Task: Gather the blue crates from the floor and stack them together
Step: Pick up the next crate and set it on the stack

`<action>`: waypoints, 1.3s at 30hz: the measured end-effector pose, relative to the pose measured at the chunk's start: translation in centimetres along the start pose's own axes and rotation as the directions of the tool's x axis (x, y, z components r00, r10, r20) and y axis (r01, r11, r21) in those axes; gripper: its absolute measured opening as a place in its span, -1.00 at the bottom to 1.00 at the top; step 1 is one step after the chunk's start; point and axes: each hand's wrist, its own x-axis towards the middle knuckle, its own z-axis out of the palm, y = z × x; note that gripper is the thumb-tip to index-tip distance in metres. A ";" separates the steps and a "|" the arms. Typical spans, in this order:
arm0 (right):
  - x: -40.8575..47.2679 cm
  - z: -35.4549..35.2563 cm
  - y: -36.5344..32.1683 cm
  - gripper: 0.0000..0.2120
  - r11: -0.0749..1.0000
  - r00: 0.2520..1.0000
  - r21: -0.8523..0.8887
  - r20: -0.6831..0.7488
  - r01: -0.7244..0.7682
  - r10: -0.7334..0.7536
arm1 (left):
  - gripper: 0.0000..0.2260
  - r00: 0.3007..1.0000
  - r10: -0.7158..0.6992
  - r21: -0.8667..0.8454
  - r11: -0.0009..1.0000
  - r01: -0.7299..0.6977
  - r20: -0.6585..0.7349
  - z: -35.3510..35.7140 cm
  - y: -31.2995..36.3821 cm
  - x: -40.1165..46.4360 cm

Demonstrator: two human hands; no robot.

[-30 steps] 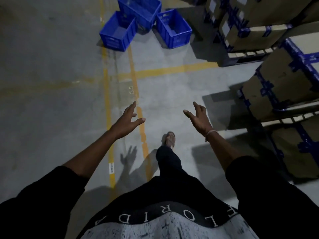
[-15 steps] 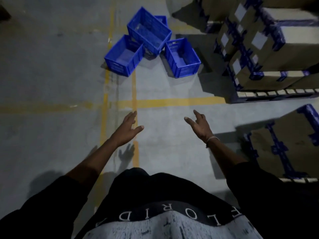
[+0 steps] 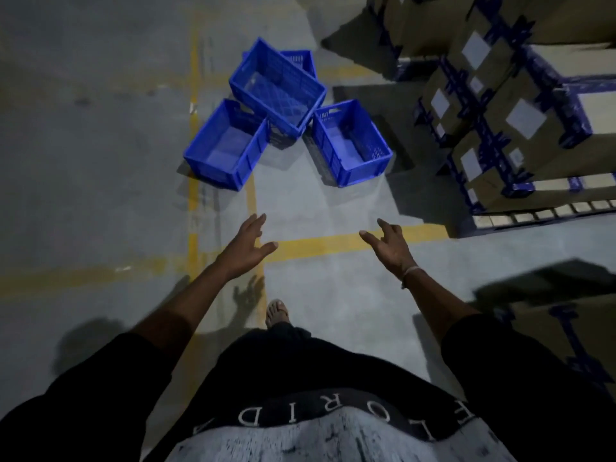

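Observation:
Several blue plastic crates lie in a cluster on the grey floor ahead of me. The left crate (image 3: 226,145) and the right crate (image 3: 350,143) stand on the floor. A taller middle crate (image 3: 276,85) sits tilted between them, resting on their edges. Behind it part of a further crate (image 3: 301,60) shows. My left hand (image 3: 248,246) and my right hand (image 3: 388,248) reach forward, both with fingers spread and holding nothing, well short of the crates.
Stacked cardboard boxes with blue strapping (image 3: 506,105) stand on a pallet at the right. Another box (image 3: 566,315) is at the near right. Yellow floor lines (image 3: 193,201) cross the concrete. My sandalled foot (image 3: 276,313) steps forward.
I have walked forward, so the crates and boxes have drawn nearer and lower in view. Both hands stay stretched out in front, open.

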 end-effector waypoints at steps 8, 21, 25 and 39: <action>13.8 0.8 -8.9 -0.20 0.998 0.998 0.052 -0.045 -0.041 0.043 | -0.26 0.995 0.058 0.081 0.995 -0.065 0.085 -9.8 3.9 16.8; 43.7 -1.4 -20.5 -0.20 0.999 0.999 0.013 0.024 -0.029 0.029 | -0.27 0.999 -0.041 0.104 0.994 0.038 0.031 -19.8 8.5 44.0; 51.6 -2.5 -24.5 -0.14 0.999 0.998 -0.016 0.058 -0.031 0.032 | -0.17 0.998 -0.038 0.165 0.986 0.030 0.043 -23.0 9.3 51.7; 72.6 1.2 -36.6 -0.21 0.996 0.993 -0.046 0.086 -0.081 0.085 | -0.29 0.993 -0.075 0.183 0.981 0.057 0.094 -34.1 10.9 74.9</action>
